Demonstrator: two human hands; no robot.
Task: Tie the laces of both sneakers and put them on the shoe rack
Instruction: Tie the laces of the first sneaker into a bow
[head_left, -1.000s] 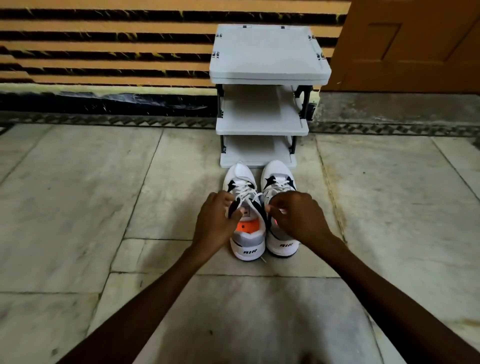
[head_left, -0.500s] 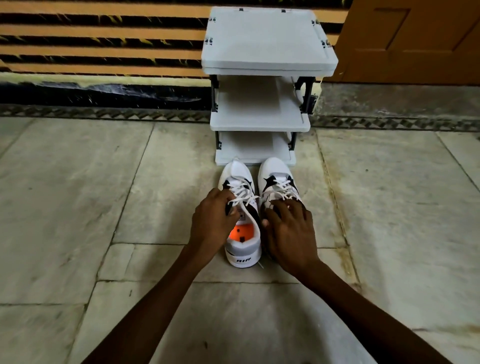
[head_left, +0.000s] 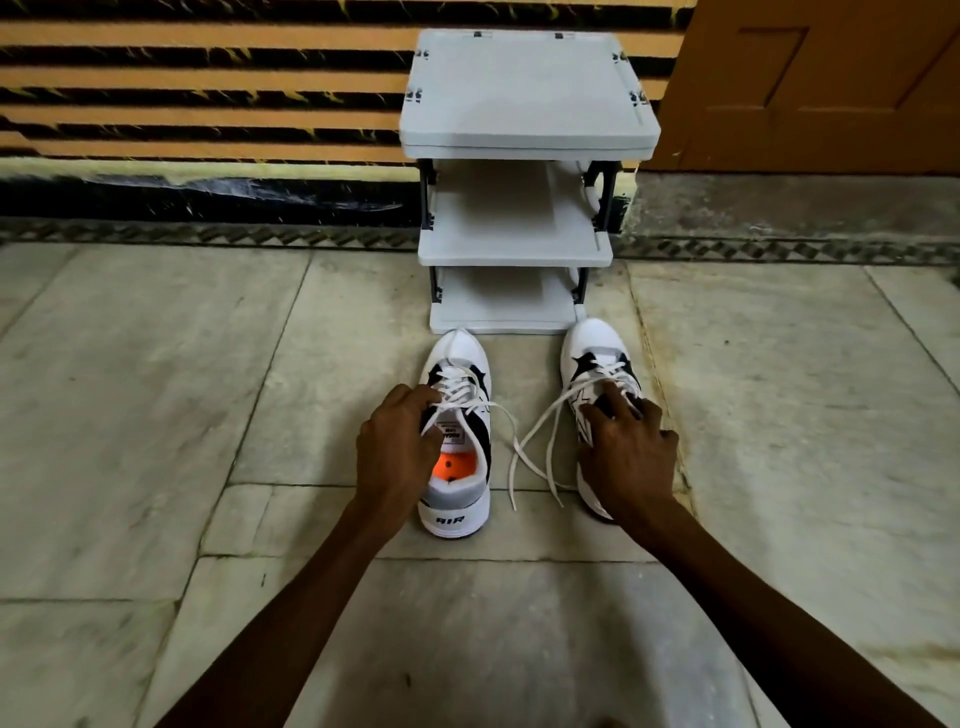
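Two white and black sneakers stand on the stone floor, toes toward a grey three-shelf shoe rack. The left sneaker has an orange insole and "AIR" on its heel. My left hand grips its near side at the collar, fingers at the laces. The right sneaker stands apart to the right. My right hand lies over its opening and grips it, hiding the heel. Loose white laces trail on the floor between the two shoes.
The rack stands against a wall with orange and black stripes. A brown wooden door is at the back right. Pale stone floor slabs spread to both sides and in front of the shoes.
The right sneaker has slid to the right under my right hand, opening a gap between the shoes. Untied laces now lie in that gap. My left hand stays on the left sneaker.
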